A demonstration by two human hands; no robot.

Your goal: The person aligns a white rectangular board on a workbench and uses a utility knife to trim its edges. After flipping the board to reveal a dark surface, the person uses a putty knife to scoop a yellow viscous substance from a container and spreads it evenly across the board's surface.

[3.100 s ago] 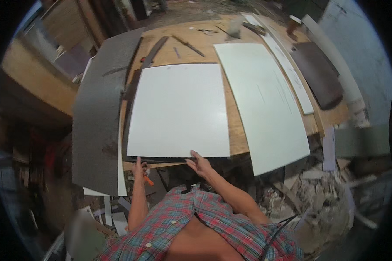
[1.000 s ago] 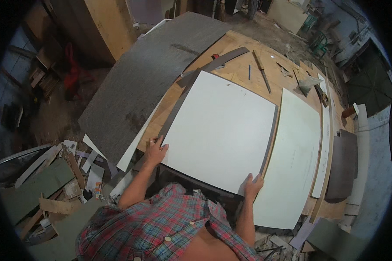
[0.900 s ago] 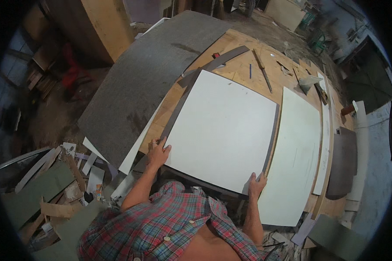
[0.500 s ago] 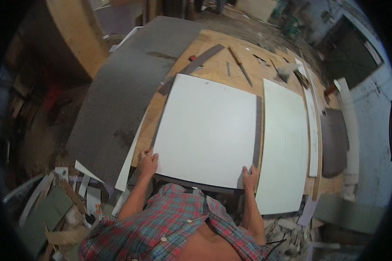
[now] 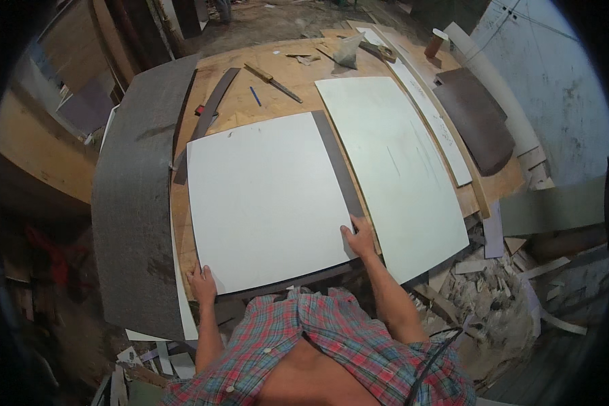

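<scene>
Left hand (image 5: 204,285) and right hand (image 5: 363,240) on a smooth white rectangular sheet (image 5: 267,203), wooden tabletop (image 5: 233,111) below.
Left hand clamps the near-left corner; right hand straddles the right edge, grip unclear. Dark matte panel (image 5: 335,152) beneath; beyond, slim blue rod (image 5: 256,96).

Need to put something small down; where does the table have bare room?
Two patches beyond the white panel: between the dark curved strip and yellow-handled tool, around a blue stick; and between that tool and the pale green panel. The right side is crowded with the white strip, plank and brown sheet.
</scene>
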